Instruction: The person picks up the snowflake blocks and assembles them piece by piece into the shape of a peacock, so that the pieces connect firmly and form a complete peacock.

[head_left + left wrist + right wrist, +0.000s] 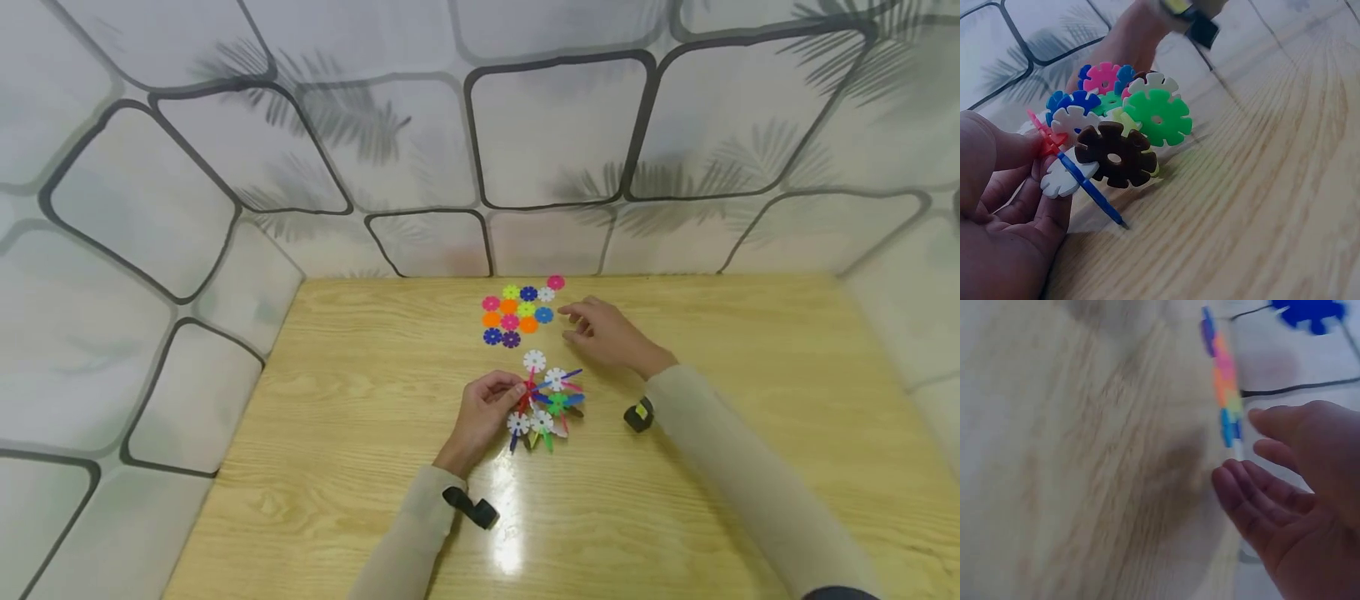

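Observation:
My left hand (482,414) pinches a red disc at the left side of a cluster of interlocking notched discs (557,405), low over the table. White, green, blue and other coloured pieces jut out at many angles. In the left wrist view a brown notched disc (1094,167) and a green disc (1163,119) face the camera, beside the thumb and fingers. My right hand (602,335) hovers with parted, slightly bent fingers, holding nothing. Just left of its fingertips lies a group of loose notched discs (510,322), in pink, orange, yellow, blue, white and purple.
The wooden table (360,375) runs back to a patterned wall (558,133), with another wall (150,208) on the left. A black wrist camera (639,415) is worn on the right wrist, and another one (480,510) on the left.

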{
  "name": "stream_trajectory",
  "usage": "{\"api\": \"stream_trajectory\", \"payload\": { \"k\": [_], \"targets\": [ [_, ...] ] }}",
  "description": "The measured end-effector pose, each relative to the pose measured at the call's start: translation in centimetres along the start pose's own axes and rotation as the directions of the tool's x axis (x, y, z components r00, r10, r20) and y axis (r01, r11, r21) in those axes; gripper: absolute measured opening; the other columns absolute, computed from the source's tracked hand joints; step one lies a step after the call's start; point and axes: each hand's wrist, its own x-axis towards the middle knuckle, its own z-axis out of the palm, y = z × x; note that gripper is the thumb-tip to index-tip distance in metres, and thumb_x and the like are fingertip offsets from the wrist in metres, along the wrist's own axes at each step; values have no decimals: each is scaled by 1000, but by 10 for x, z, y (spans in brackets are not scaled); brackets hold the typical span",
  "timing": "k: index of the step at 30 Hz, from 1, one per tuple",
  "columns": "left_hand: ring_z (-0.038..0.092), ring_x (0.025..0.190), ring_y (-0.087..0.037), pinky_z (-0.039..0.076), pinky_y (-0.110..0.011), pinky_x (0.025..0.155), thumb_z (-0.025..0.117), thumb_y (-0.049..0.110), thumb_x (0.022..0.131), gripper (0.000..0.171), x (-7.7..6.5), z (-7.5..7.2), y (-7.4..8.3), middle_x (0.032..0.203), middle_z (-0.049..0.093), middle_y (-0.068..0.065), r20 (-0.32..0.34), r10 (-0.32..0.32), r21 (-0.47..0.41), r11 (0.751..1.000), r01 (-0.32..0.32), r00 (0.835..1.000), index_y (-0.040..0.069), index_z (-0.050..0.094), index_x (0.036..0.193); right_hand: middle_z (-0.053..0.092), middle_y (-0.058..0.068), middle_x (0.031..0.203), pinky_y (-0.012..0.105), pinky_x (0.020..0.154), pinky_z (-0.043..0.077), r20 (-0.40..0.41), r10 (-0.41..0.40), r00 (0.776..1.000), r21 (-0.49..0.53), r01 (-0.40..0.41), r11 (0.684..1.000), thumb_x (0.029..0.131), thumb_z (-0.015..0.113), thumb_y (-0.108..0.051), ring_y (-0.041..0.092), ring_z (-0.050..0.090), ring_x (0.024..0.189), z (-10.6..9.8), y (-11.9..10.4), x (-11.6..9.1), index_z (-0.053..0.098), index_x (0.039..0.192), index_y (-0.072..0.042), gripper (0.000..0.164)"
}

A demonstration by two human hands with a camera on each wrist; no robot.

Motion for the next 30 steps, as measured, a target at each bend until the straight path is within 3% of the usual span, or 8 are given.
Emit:
{"api": "stream_trajectory", "payload": {
  "k": [6,9,12,16,23,27,30],
  "targets": [
    [69,91,-4,58,-17,85,68,4,106,21,0,-1,0,98,76,8,20,-15,-17,1000,15,1000,-14,70,118,63,19,122,52,98,58,-37,16,999,-146,-21,989,107,72,-28,33,63,105,19,-4,39,68,136,6,44],
    [69,90,-4,57,-17,84,68,3,106,21,0,-2,2,97,76,9,21,-10,-23,1000,10,1000,-15,70,117,63,20,126,52,103,58,-58,58,997,-131,-65,989,106,75,-27,35,64,110,23,-10,46,69,129,6,41],
    [69,89,-3,57,-16,83,68,2,105,21,0,-1,0,96,75,10,21,-3,-28,1000,4,1000,-16,69,117,65,20,121,51,103,57,-37,118,992,-47,-120,992,103,77,-20,35,64,109,21,-13,43,68,123,5,33],
    [69,88,-3,58,-16,83,67,1,105,21,0,0,-1,95,76,9,12,-8,-28,1000,8,1000,-16,69,116,73,16,109,43,95,59,-2,104,995,62,-104,993,101,79,-15,27,68,100,13,-8,30,72,114,0,21],
    [70,92,-4,59,-17,86,66,0,105,20,1,0,0,104,79,-5,11,-12,-3,1000,12,1000,-15,70,117,81,10,104,25,84,61,36,-41,999,243,31,970,105,73,-7,19,75,94,-11,-5,-18,79,116,-4,14],
    [70,93,-4,59,-17,87,65,1,106,20,1,0,0,108,79,-13,15,-10,10,1000,10,1000,-14,70,118,81,11,106,29,85,67,40,-92,995,343,73,937,105,70,-3,12,77,94,-17,-7,-39,79,117,-4,15],
    [70,92,-4,58,-17,85,65,1,106,20,1,0,1,106,79,-9,11,-6,8,1000,6,1000,-15,69,117,81,14,107,36,86,68,17,-141,990,380,124,917,105,70,-1,7,78,94,-17,-10,-45,79,115,-3,14]
  ]
}}
